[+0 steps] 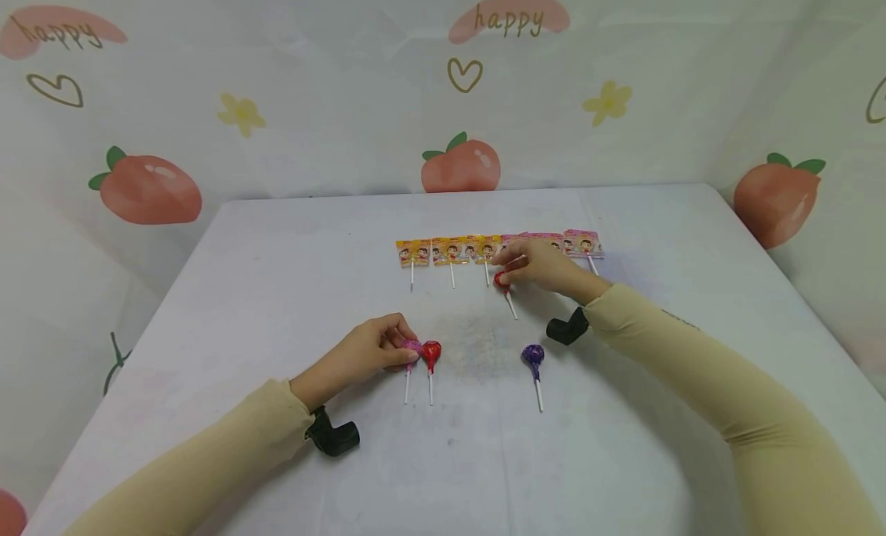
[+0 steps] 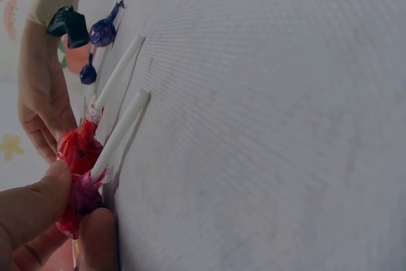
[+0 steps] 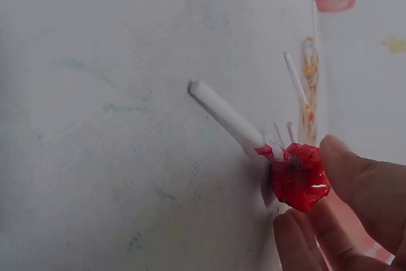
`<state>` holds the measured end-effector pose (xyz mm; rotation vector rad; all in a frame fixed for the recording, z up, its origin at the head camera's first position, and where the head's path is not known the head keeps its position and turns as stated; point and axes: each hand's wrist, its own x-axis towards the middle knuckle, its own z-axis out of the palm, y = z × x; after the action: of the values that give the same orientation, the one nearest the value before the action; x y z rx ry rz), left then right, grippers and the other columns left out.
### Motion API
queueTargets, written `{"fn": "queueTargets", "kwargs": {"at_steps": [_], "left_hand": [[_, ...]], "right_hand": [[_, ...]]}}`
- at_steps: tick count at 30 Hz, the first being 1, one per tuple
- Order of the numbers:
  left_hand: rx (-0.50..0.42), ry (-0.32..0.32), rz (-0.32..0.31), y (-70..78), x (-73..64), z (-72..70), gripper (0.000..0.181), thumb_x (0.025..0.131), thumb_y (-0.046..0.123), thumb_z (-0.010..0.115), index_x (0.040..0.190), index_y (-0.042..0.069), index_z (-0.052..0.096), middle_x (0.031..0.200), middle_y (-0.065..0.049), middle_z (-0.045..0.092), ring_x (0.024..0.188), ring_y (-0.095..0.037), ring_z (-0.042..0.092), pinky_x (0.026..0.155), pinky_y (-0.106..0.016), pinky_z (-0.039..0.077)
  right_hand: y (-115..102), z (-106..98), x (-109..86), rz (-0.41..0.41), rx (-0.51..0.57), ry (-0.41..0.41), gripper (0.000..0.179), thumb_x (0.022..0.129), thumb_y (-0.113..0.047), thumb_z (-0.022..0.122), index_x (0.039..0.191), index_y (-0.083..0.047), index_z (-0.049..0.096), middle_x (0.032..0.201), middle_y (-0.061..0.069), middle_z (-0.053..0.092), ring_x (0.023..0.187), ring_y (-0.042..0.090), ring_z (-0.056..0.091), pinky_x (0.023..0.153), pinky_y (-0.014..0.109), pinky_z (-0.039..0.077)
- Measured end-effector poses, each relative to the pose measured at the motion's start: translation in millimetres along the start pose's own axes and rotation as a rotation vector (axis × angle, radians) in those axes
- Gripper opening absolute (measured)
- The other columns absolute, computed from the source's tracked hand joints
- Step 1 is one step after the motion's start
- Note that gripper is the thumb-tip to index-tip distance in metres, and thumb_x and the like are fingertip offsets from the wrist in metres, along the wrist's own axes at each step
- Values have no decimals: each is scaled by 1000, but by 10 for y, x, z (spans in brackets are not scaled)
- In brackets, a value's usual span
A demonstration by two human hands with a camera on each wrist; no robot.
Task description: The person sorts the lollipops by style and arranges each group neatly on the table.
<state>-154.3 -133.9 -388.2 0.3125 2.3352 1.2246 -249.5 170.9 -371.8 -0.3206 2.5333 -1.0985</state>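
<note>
My left hand pinches the head of a pink-wrapped lollipop between thumb and fingers, low over the white table. Right beside it lies a red lollipop, its stick toward me. Farther back, my right hand holds another red lollipop by its round head, thumb on one side and fingers on the other. That one's white stick slants down toward the table. A purple lollipop lies apart, in front of the right forearm. The left wrist view shows a second, smaller-looking purple lollipop.
Along the back runs a row of flat lollipops in yellow packets and pink packets, partly covered by the right hand. Black wrist mounts stick out under both sleeves. A printed cloth hangs behind the table.
</note>
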Motion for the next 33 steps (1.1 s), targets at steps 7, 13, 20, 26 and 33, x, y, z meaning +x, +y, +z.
{"fn": "queueTargets", "kwargs": {"at_steps": [7, 13, 20, 26, 33], "left_hand": [[-1, 1, 4, 3, -3, 0, 22, 87, 13, 73, 103, 4, 62, 87, -7, 60, 68, -10, 59, 65, -26, 56], [5, 4, 19, 3, -4, 2, 22, 87, 13, 73, 103, 3, 62, 87, -7, 60, 68, -10, 58, 63, -25, 55], [12, 4, 4, 1, -7, -9, 21, 87, 13, 73, 103, 5, 62, 86, -7, 60, 67, -11, 57, 62, -22, 53], [14, 1, 2, 5, -8, 1, 21, 87, 13, 73, 103, 7, 62, 87, -6, 61, 68, -11, 58, 63, -23, 53], [21, 10, -4, 4, -13, 2, 19, 87, 13, 73, 102, 7, 63, 87, -6, 61, 67, -11, 57, 61, -21, 52]], "right_hand": [[-18, 29, -10, 7, -59, -1, 27, 87, -10, 72, 114, -7, 70, 117, 12, 67, 110, 28, 61, 98, 44, 48], [-2, 43, -5, -1, -104, 5, 22, 88, -10, 71, 110, -8, 72, 114, 11, 66, 107, 27, 59, 98, 44, 48], [-41, 3, 1, 39, -84, 9, 25, 89, -12, 70, 114, -9, 70, 117, 12, 65, 106, 27, 58, 95, 41, 49], [-197, -109, -59, 29, 26, 36, 29, 90, -9, 68, 119, -5, 66, 121, 14, 64, 109, 27, 60, 91, 36, 51], [-467, -198, -243, -60, 93, 99, 29, 89, -10, 70, 117, -6, 68, 119, 11, 65, 111, 26, 63, 91, 37, 52]]}}
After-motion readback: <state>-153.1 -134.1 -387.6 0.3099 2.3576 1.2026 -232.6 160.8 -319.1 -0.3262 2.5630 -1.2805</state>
